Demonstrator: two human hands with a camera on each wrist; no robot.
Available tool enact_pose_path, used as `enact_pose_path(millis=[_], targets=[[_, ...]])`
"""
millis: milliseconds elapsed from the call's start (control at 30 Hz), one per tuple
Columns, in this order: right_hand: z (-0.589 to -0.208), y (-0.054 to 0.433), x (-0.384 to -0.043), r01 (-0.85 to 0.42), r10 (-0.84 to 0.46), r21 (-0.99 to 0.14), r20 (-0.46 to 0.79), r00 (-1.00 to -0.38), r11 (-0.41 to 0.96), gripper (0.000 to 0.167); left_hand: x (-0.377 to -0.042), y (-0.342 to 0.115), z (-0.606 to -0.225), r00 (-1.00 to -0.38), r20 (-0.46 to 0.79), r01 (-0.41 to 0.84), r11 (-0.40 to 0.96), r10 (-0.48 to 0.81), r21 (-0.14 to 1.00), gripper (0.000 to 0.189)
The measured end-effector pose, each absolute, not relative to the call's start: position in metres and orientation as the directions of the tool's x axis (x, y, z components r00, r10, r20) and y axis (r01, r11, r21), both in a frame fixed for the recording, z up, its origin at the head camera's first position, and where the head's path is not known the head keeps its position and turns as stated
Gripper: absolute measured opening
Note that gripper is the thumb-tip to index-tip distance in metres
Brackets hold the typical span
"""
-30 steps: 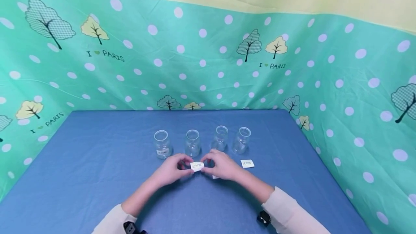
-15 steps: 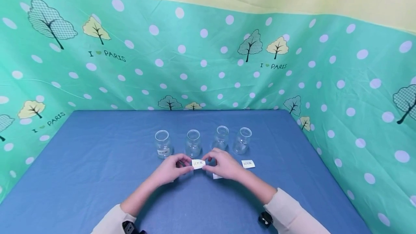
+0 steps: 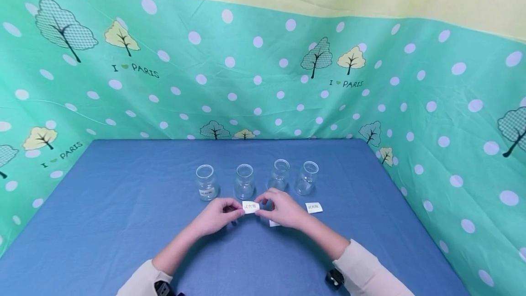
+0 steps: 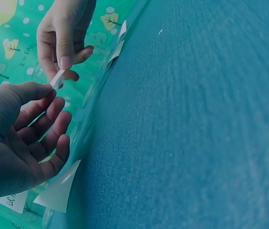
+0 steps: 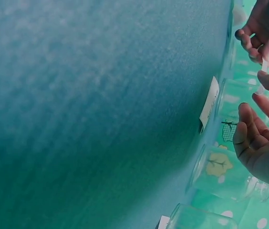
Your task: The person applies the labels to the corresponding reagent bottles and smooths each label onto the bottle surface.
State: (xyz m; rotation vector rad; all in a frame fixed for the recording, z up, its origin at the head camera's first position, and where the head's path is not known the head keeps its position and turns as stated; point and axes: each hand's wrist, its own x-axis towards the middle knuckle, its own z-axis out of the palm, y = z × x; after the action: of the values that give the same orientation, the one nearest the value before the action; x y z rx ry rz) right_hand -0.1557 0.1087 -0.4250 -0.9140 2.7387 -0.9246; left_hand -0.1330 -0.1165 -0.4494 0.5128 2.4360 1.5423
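My left hand (image 3: 218, 216) and my right hand (image 3: 283, 209) pinch opposite ends of a small white paper label (image 3: 250, 207) with handwriting on it. They hold it up in front of the second glass jar (image 3: 244, 184) from the left. In the left wrist view, thumb and forefinger grip the label's near end while the other fingers curve loosely away. The leftmost jar (image 3: 206, 179) carries a similar label on its front. Partly behind my right hand, another white label (image 3: 274, 223) lies on the table.
Two more open glass jars, one (image 3: 280, 175) behind my right hand and one (image 3: 307, 179) at the right, complete the row. A written label (image 3: 314, 207) lies right of my right hand. Below my left hand is a curled white slip (image 4: 60, 191). Patterned green cloth (image 3: 255, 81) hangs behind the blue table (image 3: 123, 195).
The label between my hands has risen slightly and now faces the camera more squarely. My left hand's fingers have drawn in a little; the jars stay in place.
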Motion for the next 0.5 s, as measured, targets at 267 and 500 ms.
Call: enact_pose_path(millis=[267,500], targets=[[-0.4202,0.111,-0.1539,-0.506,-0.55,-0.617,0.138,-0.824,0.603,0.026,-0.1335,-0.117,-0.4471,-0.929,-0.025,0.121,0.367,0.369,0.922,0.021],[-0.4203,0.1051,-0.1508,-0.513,-0.497,-0.636,0.226,-0.838,0.577,0.017,-0.1315,-0.1165,-0.4432,-0.939,-0.039,0.1,0.379,0.343,0.92,0.02]])
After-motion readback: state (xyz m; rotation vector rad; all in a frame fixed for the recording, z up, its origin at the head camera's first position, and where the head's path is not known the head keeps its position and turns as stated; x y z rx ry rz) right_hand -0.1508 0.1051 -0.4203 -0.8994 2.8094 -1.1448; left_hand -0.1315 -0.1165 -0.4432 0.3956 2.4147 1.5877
